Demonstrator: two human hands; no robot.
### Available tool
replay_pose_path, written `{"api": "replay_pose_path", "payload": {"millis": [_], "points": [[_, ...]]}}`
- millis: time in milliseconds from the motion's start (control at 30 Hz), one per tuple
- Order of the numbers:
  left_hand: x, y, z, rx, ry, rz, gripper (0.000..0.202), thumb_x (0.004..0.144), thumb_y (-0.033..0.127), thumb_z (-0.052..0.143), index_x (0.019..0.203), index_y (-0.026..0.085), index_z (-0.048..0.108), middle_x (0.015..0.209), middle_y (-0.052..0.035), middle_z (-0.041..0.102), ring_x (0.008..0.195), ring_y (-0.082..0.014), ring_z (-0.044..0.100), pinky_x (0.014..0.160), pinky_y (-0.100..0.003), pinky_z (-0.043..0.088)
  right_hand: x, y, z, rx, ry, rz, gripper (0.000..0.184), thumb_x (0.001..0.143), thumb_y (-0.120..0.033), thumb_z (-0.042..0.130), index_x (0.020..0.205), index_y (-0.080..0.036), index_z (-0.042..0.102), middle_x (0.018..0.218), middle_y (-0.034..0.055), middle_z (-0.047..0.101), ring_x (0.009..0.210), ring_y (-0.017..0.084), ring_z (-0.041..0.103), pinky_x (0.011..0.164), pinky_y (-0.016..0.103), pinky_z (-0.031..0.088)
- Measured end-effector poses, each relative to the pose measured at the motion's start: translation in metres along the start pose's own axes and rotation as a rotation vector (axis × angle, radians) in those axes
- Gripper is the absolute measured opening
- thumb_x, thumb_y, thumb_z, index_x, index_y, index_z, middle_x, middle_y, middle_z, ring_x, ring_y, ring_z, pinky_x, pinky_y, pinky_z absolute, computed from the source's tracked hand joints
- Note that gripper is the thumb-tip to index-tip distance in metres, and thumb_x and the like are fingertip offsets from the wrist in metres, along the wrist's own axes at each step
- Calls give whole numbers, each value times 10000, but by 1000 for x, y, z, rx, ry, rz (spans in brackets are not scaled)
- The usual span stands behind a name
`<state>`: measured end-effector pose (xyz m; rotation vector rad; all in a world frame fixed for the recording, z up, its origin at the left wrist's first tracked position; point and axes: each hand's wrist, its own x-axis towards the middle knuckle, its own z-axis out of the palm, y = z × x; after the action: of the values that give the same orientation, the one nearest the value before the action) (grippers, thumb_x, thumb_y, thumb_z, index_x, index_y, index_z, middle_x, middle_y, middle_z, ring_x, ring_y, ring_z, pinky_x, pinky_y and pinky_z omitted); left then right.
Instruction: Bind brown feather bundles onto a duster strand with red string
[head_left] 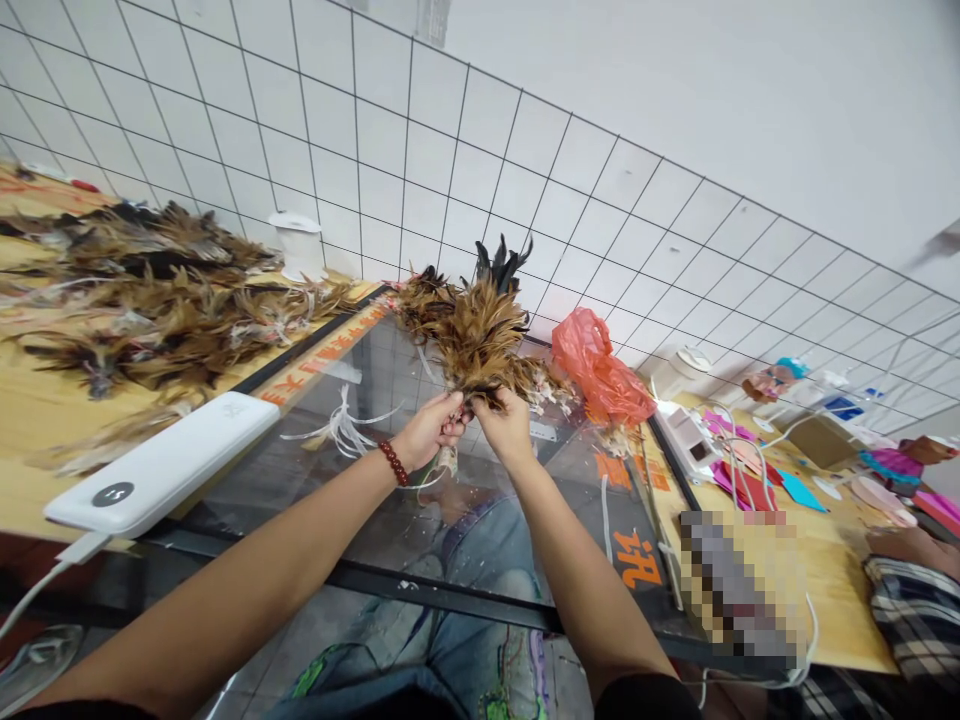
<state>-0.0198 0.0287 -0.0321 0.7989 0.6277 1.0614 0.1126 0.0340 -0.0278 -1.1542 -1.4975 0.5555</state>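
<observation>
My left hand (435, 432), with a dark red bead bracelet (393, 464) at its wrist, is closed in a pinch. Right beside it, my right hand (507, 425) also pinches. Both grip the base of a small bunch of brown feathers (484, 385) above the glass tabletop; the exact grip point is hidden by the fingers. Just behind the hands lies a heap of brown feathers (480, 325) with black tips, overlapping the bunch. White plastic strips (346, 428) lie on the glass to the left of my left hand.
More feather bundles (172, 310) cover the wooden table at left, near a white power bank (165, 462). A red plastic bag (600, 365) sits behind right. Wire grid (450, 170) lines the wall. At far right, a person's plaid sleeve (911, 610) shows beside colourful craft pieces.
</observation>
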Motion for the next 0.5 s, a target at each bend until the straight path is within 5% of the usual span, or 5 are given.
{"api": "replay_pose_path", "payload": {"millis": [200,300,400,500], "points": [[-2,-5,3,108,-7,111,506,609,450,803,747,159,413,618,57,447,425,-9,314,380,-111,196,1,6,0,-11,39,-17,167,733,-317,598,806,-179,659,824,40,685,807,180,612,798,307,475],[1,-3,0,100,27,141,500,621,473,783,746,164,410,601,68,425,415,-8,284,379,-116,173,2,9,-2,-1,23,-2,368,678,-386,710,985,-195,643,964,60,664,909,192,592,813,312,474],[5,1,-4,74,74,158,471,645,450,764,731,168,398,592,69,420,408,-7,264,383,-121,155,3,10,-8,164,-287,218,551,619,-481,762,1067,-197,612,818,25,641,715,157,587,634,273,468],[7,1,-5,106,138,170,384,730,396,706,726,173,392,595,60,434,410,-18,267,392,-131,153,4,9,-14,230,-479,416,446,674,-556,687,895,-169,655,510,-66,456,436,87,390,453,219,312]]}}
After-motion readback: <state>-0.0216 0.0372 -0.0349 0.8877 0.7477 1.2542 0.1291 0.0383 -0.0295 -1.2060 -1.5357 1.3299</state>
